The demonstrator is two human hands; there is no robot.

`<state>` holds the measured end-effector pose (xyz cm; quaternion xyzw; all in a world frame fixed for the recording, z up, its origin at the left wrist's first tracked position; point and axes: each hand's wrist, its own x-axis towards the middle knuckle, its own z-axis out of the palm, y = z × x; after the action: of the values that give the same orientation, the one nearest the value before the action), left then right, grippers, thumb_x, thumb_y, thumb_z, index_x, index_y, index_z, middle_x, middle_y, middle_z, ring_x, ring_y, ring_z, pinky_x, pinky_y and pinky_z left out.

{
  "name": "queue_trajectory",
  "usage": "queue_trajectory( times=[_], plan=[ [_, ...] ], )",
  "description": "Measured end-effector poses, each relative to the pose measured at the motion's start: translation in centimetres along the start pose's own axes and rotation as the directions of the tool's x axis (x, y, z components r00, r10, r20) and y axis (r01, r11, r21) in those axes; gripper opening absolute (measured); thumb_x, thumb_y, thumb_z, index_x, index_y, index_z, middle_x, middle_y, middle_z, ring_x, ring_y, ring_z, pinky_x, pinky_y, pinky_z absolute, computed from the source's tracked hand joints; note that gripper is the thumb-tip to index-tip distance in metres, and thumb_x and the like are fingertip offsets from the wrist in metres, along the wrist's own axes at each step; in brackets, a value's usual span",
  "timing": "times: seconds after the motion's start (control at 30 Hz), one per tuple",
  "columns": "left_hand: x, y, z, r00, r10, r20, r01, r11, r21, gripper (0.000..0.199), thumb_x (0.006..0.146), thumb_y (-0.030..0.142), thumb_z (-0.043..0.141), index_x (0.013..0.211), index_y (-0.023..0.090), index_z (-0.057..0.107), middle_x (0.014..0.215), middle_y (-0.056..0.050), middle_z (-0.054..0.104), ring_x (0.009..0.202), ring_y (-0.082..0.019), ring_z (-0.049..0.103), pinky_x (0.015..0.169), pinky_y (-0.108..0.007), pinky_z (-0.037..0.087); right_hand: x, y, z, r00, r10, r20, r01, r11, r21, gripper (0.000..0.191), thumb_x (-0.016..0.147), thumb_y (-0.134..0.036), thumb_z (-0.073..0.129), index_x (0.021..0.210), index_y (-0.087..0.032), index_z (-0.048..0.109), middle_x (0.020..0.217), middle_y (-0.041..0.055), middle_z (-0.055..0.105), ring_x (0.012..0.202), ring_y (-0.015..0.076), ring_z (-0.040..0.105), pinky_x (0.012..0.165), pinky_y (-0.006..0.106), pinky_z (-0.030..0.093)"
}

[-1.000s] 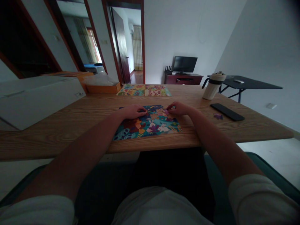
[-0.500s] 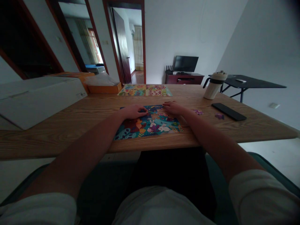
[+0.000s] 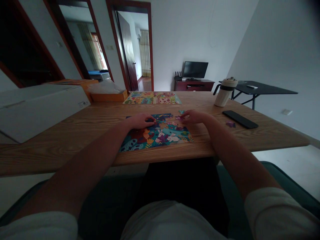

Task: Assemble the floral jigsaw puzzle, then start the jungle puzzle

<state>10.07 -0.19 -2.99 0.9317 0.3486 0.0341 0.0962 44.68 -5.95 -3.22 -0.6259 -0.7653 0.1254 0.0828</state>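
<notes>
A colourful puzzle (image 3: 160,135) with white rabbits lies on the wooden table near its front edge. My left hand (image 3: 141,121) rests on the puzzle's upper left part, fingers curled; what they hold, if anything, is hidden. At the upper right corner, my right hand (image 3: 192,116) pinches a small purple puzzle piece (image 3: 178,117). A teal piece (image 3: 181,112) lies just beyond those fingertips. Farther right, another purple piece (image 3: 230,124) sits on the table beside a black phone (image 3: 240,119).
A second, lighter picture sheet (image 3: 152,98) lies at the table's far edge. A white box (image 3: 42,108) and an orange box (image 3: 108,97) with plastic stand on the left. A cream bottle (image 3: 225,93) with a black handle stands back right.
My right hand has shifted right, off the puzzle's upper part, and now has a purple piece at its fingertips. The view has shifted slightly. My left hand stays on the puzzle.
</notes>
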Motion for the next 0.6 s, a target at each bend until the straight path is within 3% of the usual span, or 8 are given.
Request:
queue_trajectory(
  times=[0.13, 0.23, 0.33, 0.47, 0.6],
  plan=[
    [0.0, -0.2, 0.0, 1.0, 0.006, -0.005, -0.006, 1.0, 0.004, 0.049, 0.097, 0.057, 0.052, 0.13, 0.026, 0.071, 0.137, -0.006, 0.07, 0.124, -0.026, 0.062, 0.109, -0.034, 0.044, -1.0, 1.0, -1.2, 0.999, -0.015, 0.042, 0.014, 0.999, 0.033, 0.033, 0.082, -0.047, 0.083, 0.112, -0.034, 0.083, 0.112, 0.003, 0.08, 0.104, 0.0293, 0.073, 0.098, 0.038, 0.055],
    [0.0, -0.2, 0.0, 1.0, 0.012, -0.008, -0.012, 1.0, 0.003, 0.048, 0.098, 0.055, 0.052, 0.129, 0.025, 0.071, 0.137, -0.007, 0.07, 0.123, -0.026, 0.063, 0.109, -0.036, 0.043, -1.9, 2.3, -2.2, 0.999, -0.008, 0.054, 0.004, 0.997, 0.075, 0.024, 0.083, -0.041, 0.081, 0.105, -0.031, 0.085, 0.111, 0.0035, 0.081, 0.1, 0.0275, 0.073, 0.097, 0.038, 0.055],
    [0.1, -0.2, 0.0, 1.0, 0.018, -0.006, -0.018, 1.0, 0.008, 0.047, 0.097, 0.054, 0.052, 0.129, 0.024, 0.07, 0.137, -0.008, 0.07, 0.123, -0.026, 0.063, 0.109, -0.036, 0.044, -3.4, 4.6, -2.6, 0.989, 0.145, -0.01, -0.142, 0.982, 0.128, 0.031, 0.092, -0.036, 0.071, 0.119, -0.025, 0.081, 0.109, 0.0072, 0.08, 0.093, 0.0246, 0.074, 0.089, 0.036, 0.058],
    [0.1, -0.3, 0.0, 1.0, 0.006, -0.003, -0.006, 1.0, 0.016, 0.048, 0.097, 0.054, 0.051, 0.129, 0.023, 0.07, 0.137, -0.009, 0.069, 0.124, -0.026, 0.063, 0.109, -0.036, 0.044, -4.9, 8.0, -2.4, 0.922, 0.377, -0.086, -0.346, 0.904, 0.251, 0.049, 0.096, -0.026, 0.061, 0.144, -0.014, 0.064, 0.113, 0.0141, 0.079, 0.086, 0.023, 0.075, 0.08, 0.034, 0.06],
    [0.0, -0.6, -0.1, 1.0, 0.007, -0.003, -0.007, 1.0, 0.02, 0.048, 0.097, 0.055, 0.051, 0.128, 0.025, 0.07, 0.135, -0.007, 0.07, 0.121, -0.025, 0.063, 0.108, -0.035, 0.045, -5.5, 9.7, -2.7, 0.899, 0.4, -0.18, -0.383, 0.916, 0.123, 0.041, 0.091, -0.016, 0.062, 0.13, -0.016, 0.073, 0.122, 0.0147, 0.076, 0.103, 0.0261, 0.073, 0.093, 0.036, 0.056]
  ],
)
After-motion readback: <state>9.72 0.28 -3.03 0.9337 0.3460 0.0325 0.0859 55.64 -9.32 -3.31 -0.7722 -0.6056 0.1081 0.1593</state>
